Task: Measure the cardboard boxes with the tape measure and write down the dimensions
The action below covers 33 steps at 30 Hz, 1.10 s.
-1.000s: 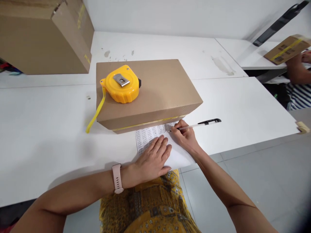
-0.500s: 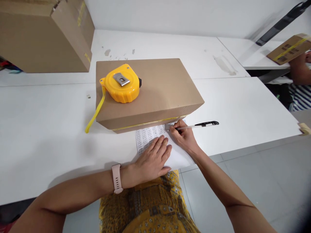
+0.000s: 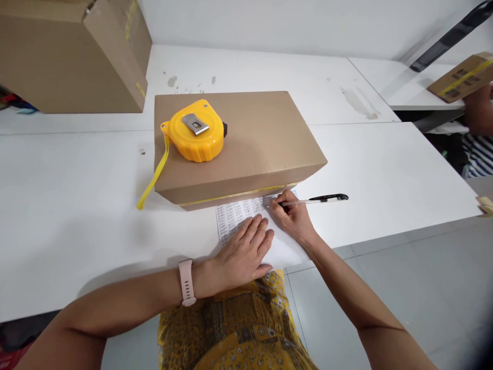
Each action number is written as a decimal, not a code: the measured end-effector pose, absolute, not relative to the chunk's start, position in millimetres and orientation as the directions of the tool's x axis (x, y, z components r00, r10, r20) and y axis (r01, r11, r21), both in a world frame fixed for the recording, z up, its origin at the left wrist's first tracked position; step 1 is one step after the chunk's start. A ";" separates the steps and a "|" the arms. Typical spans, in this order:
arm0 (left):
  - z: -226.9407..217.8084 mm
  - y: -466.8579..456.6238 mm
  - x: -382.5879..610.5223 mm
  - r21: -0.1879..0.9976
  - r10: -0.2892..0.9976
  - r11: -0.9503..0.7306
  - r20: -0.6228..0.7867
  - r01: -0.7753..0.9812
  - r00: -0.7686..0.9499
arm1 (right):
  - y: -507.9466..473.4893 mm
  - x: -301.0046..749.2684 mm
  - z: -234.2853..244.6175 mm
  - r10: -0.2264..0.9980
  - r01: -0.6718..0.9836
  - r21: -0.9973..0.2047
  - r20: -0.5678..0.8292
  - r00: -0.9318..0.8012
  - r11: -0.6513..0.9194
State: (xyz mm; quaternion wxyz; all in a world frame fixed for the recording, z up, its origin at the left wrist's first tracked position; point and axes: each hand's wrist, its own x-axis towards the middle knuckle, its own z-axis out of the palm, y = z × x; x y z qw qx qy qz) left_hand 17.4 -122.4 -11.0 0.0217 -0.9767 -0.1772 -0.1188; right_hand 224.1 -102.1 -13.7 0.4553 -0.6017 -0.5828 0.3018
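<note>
Left of and behind the closed carton point(image 3: 265, 128) stands a larger cardboard box point(image 3: 69, 67), brown and matte, with strips of yellow tape. On the closed carton's left part sits a tape measure point(image 3: 198, 128), its rounded yellow casing glossy and ribbed, with a metal clip and a thin yellow strap point(image 3: 152, 182) hanging past the carton's edge. The carton itself is a flat-topped oblong with yellow tape along its near side.

Just in front of the carton, the left hand point(image 3: 246, 252) lies flat, fingers extended and thumb apart, gripping nothing and resting on the paper sheet point(image 3: 287, 252). The sheet, white with columns of small dark marks, lies before the carton's near side; it looks light, limp and easily creased, best steadied by a flat palm or lifted by an edge. By the carton's near right corner, the right hand point(image 3: 290, 216) has its fingers closed around the pen point(image 3: 327, 198) low, near the tip. The pen, slim with a pale barrel and black clip end, should be light, stiff and smooth, suiting that low pinch
</note>
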 end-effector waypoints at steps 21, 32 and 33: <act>-11.4 -123.0 16.9 -0.027 0.344 -0.933 0.224 0.359 0.912 | -102.4 224.6 -11.1 0.974 0.431 -0.897 0.179 0.140 0.103; -11.4 -122.9 16.9 -0.030 0.342 -0.934 0.212 0.356 0.915 | -102.8 224.1 -12.2 0.976 0.419 -0.903 0.168 0.141 0.095; -11.4 -122.9 16.9 -0.032 0.343 -0.933 0.214 0.357 0.915 | -102.9 224.4 -12.1 0.976 0.418 -0.904 0.164 0.142 0.091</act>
